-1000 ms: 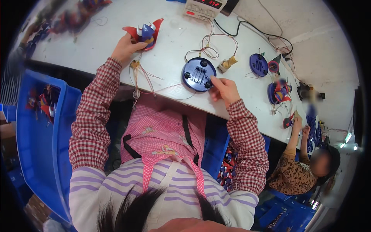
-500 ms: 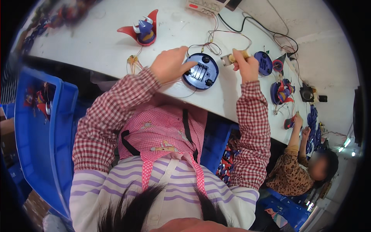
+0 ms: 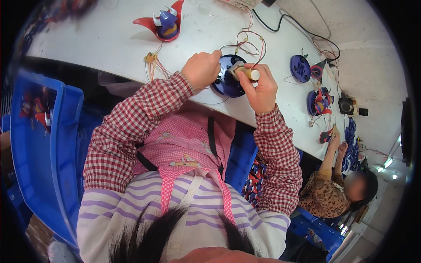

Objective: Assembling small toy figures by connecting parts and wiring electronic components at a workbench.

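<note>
A round dark-blue plastic base (image 3: 228, 89) with a moulded battery compartment lies on the white table in front of me. My left hand (image 3: 202, 69) is closed at its left rim, the fingertips bent and partly hidden against it. My right hand (image 3: 258, 90) grips a wired block with a cream cylindrical handle (image 3: 249, 73). The block's grey end is over the base's compartment, which it partly covers; whether they touch I cannot tell. Red and dark wires (image 3: 249, 47) loop behind the base. Further left stands a purple horned figure (image 3: 166, 25) with red wing-like sides.
Loose thin wires (image 3: 152, 61) hang at the table's front edge. Another round blue base (image 3: 300, 69) and a half-built figure (image 3: 323, 101) lie to the right. A blue bin (image 3: 66, 144) stands at left. A co-worker (image 3: 326, 193) works at far right.
My right hand has brought the wired block left, from beside the base to over its compartment. My left hand's fingers have drawn in at the rim. The base has tilted or shifted slightly.
</note>
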{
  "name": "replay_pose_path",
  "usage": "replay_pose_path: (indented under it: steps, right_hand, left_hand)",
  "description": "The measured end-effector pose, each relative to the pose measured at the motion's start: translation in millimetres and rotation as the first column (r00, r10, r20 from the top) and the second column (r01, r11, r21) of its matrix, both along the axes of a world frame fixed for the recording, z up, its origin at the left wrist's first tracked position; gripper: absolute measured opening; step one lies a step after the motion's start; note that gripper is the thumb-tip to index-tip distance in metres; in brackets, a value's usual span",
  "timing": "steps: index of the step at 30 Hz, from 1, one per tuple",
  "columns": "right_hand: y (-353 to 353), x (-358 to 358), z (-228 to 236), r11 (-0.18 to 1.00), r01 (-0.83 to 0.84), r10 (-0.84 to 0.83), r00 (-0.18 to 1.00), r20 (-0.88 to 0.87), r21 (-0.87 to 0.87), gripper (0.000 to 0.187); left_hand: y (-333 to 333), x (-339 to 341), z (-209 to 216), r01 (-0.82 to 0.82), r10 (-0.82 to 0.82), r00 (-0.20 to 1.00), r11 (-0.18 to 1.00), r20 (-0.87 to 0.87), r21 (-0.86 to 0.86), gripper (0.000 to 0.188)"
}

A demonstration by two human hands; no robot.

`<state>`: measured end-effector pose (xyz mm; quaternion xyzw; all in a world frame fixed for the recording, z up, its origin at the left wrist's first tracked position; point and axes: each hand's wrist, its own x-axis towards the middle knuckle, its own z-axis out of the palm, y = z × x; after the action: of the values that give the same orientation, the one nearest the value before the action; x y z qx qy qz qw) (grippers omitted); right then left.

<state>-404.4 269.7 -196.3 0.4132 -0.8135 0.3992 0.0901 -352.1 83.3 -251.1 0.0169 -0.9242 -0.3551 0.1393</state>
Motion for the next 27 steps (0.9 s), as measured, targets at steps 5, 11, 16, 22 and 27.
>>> replay_pose_path:
  steps: [5,11,16,22,27]
  right_hand:
    - [2,5,0,0.999,-0.033,0.036,0.996,-0.077,0.041,0.024]
    - [-1,7,-3,0.996,-0.06,0.067,0.991,-0.117,0.061,0.027]
    - [-2,9,-1,0.994,-0.058,0.07,0.99,-0.119,0.095,0.028]
    - [-4,11,6,0.987,-0.076,0.093,0.989,-0.116,0.141,0.026]
    - [-1,6,16,0.985,-0.062,0.054,0.997,0.053,0.161,0.026]
  left_hand:
    - [0,0,-2,-0.012,0.012,1.0,1.0,-0.015,0.013,0.025]
    - [1,-1,-4,-0.017,0.017,1.0,0.999,-0.021,0.032,0.025]
    - [0,0,-3,-0.011,0.013,0.999,0.998,-0.032,0.062,0.023]
    - [-1,1,-4,0.004,0.001,0.999,0.996,-0.05,0.09,0.021]
    - [0,2,-5,-0.008,0.014,0.997,0.996,-0.074,0.088,0.02]
